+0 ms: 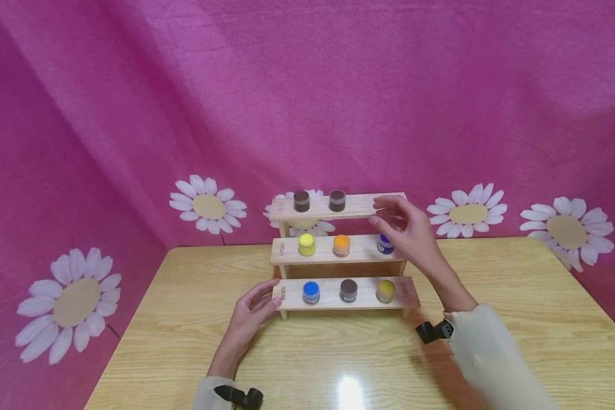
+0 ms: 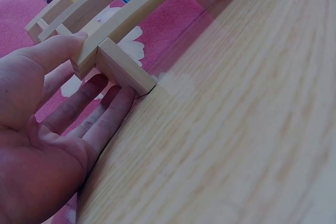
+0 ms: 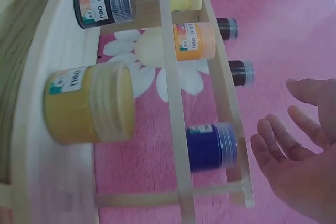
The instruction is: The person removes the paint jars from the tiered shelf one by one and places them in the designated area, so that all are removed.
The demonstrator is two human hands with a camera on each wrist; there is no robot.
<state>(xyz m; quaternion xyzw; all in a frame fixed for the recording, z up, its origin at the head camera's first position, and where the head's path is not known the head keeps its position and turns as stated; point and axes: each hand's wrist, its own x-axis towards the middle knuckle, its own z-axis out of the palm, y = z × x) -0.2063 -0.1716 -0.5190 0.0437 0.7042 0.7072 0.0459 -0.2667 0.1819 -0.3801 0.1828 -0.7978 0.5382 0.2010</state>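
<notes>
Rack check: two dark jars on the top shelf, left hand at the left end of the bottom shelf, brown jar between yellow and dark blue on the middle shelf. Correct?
One miss: on the middle shelf, an orange jar, not a brown one, sits between the yellow jar and dark blue jar. The head view shows it. The rest stands.

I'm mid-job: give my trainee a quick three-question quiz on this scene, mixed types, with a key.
1. Which jar stands between the yellow jar and the dark blue jar on the middle shelf? A) green B) orange C) white
2. True or false: the right hand is empty.
3. Fill in: in the head view, the left hand touches the bottom shelf's ___ end.

Key: 1. B, the orange jar; 2. true; 3. left.
</notes>
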